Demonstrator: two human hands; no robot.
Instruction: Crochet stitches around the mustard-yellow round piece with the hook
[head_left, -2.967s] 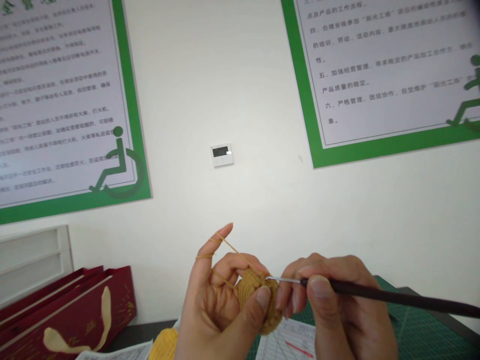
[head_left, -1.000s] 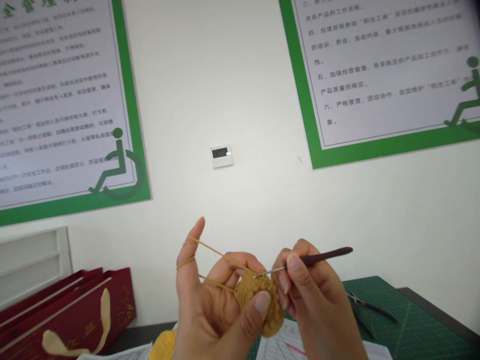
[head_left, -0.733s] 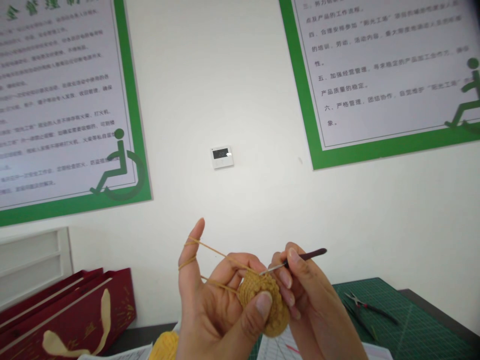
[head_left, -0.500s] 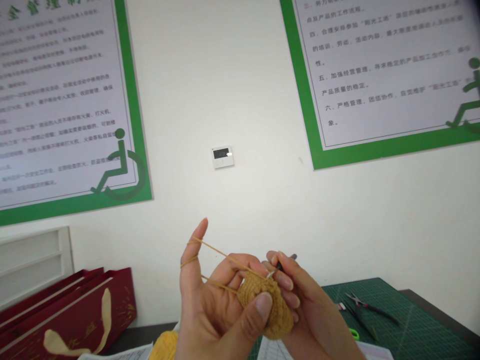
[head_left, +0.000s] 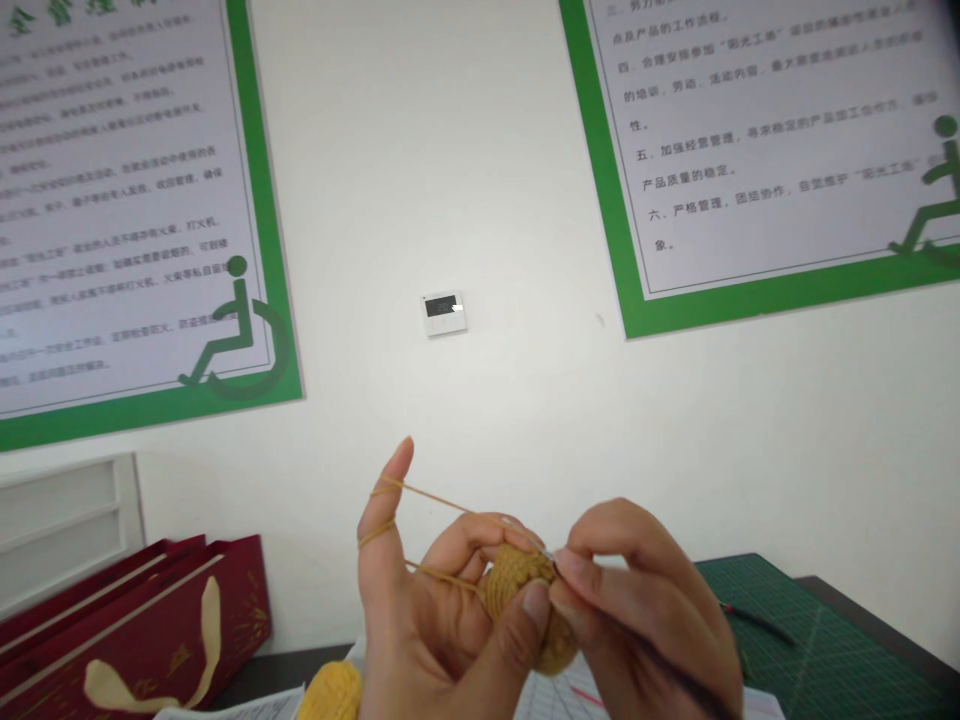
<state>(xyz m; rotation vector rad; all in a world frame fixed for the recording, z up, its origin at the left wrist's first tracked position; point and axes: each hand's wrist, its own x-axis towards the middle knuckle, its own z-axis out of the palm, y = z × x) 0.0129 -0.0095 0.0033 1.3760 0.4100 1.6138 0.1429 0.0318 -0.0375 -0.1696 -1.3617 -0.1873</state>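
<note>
Between its thumb and fingers, my left hand (head_left: 450,620) grips a mustard-yellow crochet piece (head_left: 514,590), rounded and tightly stitched. Yarn (head_left: 442,502) of the same colour wraps the raised left index finger and runs taut to the top of the piece. My right hand (head_left: 652,600) pinches a crochet hook (head_left: 546,550), its metal tip at the upper edge of the stitches where the yarn arrives. The hook's dark handle passes under the right fingers. Part of the piece's right side is hidden by the right hand.
A yellow yarn ball (head_left: 334,690) lies beside my left wrist. Dark red gift bags (head_left: 180,620) stand at left. On the right is a green cutting mat (head_left: 825,640) with partly hidden pliers (head_left: 761,622). Printed papers (head_left: 555,695) lie below my hands; a white wall is ahead.
My right hand has turned, its back now rising higher and covering more of the mat and pliers. The hook has swung round, its handle now toward the lower right. My left hand stays nearly still.
</note>
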